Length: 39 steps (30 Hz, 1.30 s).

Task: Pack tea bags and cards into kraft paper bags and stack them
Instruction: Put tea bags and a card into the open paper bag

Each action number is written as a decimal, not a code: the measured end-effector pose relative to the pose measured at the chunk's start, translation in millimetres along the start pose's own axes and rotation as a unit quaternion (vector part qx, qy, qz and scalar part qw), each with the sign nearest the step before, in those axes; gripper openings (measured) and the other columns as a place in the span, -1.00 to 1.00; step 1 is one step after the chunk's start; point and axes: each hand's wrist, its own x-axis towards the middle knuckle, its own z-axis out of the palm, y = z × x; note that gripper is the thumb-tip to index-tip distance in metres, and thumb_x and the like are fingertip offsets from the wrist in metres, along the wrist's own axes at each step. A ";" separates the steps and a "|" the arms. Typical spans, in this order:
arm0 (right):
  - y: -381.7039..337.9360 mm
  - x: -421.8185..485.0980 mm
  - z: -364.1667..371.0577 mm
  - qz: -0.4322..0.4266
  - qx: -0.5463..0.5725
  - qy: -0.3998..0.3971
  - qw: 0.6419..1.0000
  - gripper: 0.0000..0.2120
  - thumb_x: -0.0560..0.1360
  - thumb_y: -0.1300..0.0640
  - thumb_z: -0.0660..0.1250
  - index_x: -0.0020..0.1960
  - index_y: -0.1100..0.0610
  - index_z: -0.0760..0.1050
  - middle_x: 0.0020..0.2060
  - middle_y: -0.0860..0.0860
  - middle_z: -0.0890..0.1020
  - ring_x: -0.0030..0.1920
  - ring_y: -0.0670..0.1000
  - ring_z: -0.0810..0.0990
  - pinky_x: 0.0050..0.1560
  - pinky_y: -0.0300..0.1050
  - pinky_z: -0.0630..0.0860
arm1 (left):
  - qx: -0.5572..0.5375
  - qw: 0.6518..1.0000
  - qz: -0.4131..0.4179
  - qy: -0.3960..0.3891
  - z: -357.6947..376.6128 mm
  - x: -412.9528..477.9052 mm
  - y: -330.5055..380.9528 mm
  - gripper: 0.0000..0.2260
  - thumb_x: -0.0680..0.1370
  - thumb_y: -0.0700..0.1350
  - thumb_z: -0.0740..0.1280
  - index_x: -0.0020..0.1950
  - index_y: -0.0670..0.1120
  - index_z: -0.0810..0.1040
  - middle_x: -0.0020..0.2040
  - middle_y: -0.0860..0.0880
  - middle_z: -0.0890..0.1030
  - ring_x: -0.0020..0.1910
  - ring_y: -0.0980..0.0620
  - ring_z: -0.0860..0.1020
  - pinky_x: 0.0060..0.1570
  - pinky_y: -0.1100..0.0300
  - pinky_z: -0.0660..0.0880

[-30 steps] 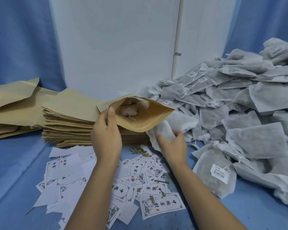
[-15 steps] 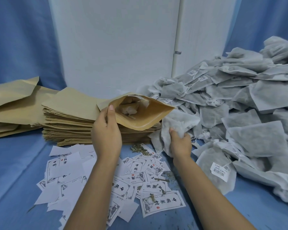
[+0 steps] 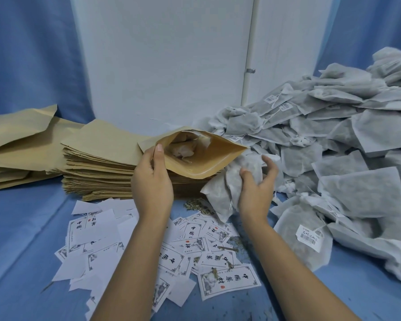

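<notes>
Broadly, a blue-covered tabletop [image 3: 21, 228] carries everything, and each place here is given from the open kraft paper bag [image 3: 208, 158] at its middle.

To the right of that bag and beyond it rises a big heap of grey tea bags [image 3: 333, 140], some showing barcode tags. Under the bag and to its left sits a thick stack of flat kraft bags [image 3: 97, 167]. Further left lies a looser pile [image 3: 14, 144]. In front of the bag, nearer the person, printed cards [image 3: 190, 242] lie scattered and overlapping.

The open bag lies on its side on the stack, mouth gaping toward the person, with pale tea bags [image 3: 183, 149] already inside. The left hand [image 3: 152, 181] pinches its near lip, thumb over the edge; the fingers behind are hidden.

Just right of the mouth and a little below it, the right hand [image 3: 256, 188] has its fingers curled loosely round a bunched tea bag [image 3: 220, 195], thumb pressed into it. Whether it holds one sachet or two crumpled together I cannot tell. Loose tea crumbs [image 3: 195, 202] speckle the cloth just in front of the bag.

The likely trouble is at the mouth. It is held by one lip only, so it could sag shut as the bundle goes in. A wide, crumpled bundle may catch the edge, or trail a string outside. Squeezing hard could split a sachet, and the crumbs suggest they leak. Pushing sideways might also shunt the top sheets of the stack. No card can be made out inside, so one could be forgotten.
</notes>
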 end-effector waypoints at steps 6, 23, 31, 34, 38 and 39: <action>-8.3 12.6 -13.1 0.158 0.152 -0.295 0.930 -0.62 0.45 0.22 0.37 0.24 -0.03 0.56 0.21 0.06 0.60 0.21 0.06 0.57 0.27 0.01 0.47 | 0.004 1.000 0.014 -0.002 -0.2 0.5 -0.3 -0.75 0.65 0.05 0.10 0.04 0.02 0.56 -0.23 0.22 0.52 -0.22 0.43 0.45 -0.32 0.57 0.27; -83.5 20.2 -2.8 0.214 0.014 -0.415 0.884 -0.71 0.49 0.36 0.20 0.15 0.26 0.57 -0.13 0.22 0.68 -0.19 0.02 0.59 -0.27 -0.19 0.51 | 0.084 0.993 0.066 -0.045 4.9 -7.3 -9.0 -0.65 0.64 0.06 0.08 0.25 -0.06 0.54 0.13 0.00 0.59 0.24 -0.07 0.48 0.17 -0.07 0.42; -93.7 19.2 1.5 0.196 -0.041 -0.462 0.864 -0.65 0.49 0.41 0.21 0.13 0.15 0.63 0.00 0.11 0.69 0.03 0.04 0.66 -0.01 -0.17 0.59 | 0.036 0.999 0.032 -0.016 2.3 -5.1 -9.0 -0.65 0.63 0.12 0.08 0.11 -0.03 0.57 -0.03 0.00 0.60 -0.01 0.01 0.53 -0.18 0.21 0.33; -94.1 21.0 7.2 0.204 -0.038 -0.390 0.897 -0.76 0.55 0.29 0.23 0.16 0.24 0.58 -0.09 0.18 0.65 -0.12 0.12 0.59 -0.21 -0.15 0.48 | 0.040 0.997 0.056 -0.030 2.2 -4.9 -8.6 -0.65 0.62 0.10 0.09 0.15 -0.04 0.57 0.01 -0.01 0.61 0.12 -0.04 0.52 -0.04 0.13 0.42; -100.6 19.7 22.6 0.251 0.069 -0.296 0.919 -0.91 0.54 0.28 0.20 -0.11 0.24 0.46 -0.34 0.10 0.55 -0.42 0.03 0.52 -0.48 -0.22 0.42 | 0.065 0.994 0.081 -0.042 3.6 -6.5 -8.1 -0.66 0.63 0.06 0.10 0.25 -0.04 0.55 0.22 0.01 0.57 0.35 -0.06 0.41 0.25 0.00 0.39; -100.5 18.1 28.8 0.246 0.067 -0.287 0.923 -0.91 0.51 0.32 0.18 -0.16 0.24 0.41 -0.33 0.11 0.51 -0.42 0.04 0.49 -0.46 -0.19 0.40 | 0.067 0.993 0.084 -0.041 4.9 -7.8 -7.5 -0.66 0.63 0.05 0.11 0.26 -0.04 0.55 0.23 0.03 0.57 0.36 -0.06 0.40 0.27 0.01 0.38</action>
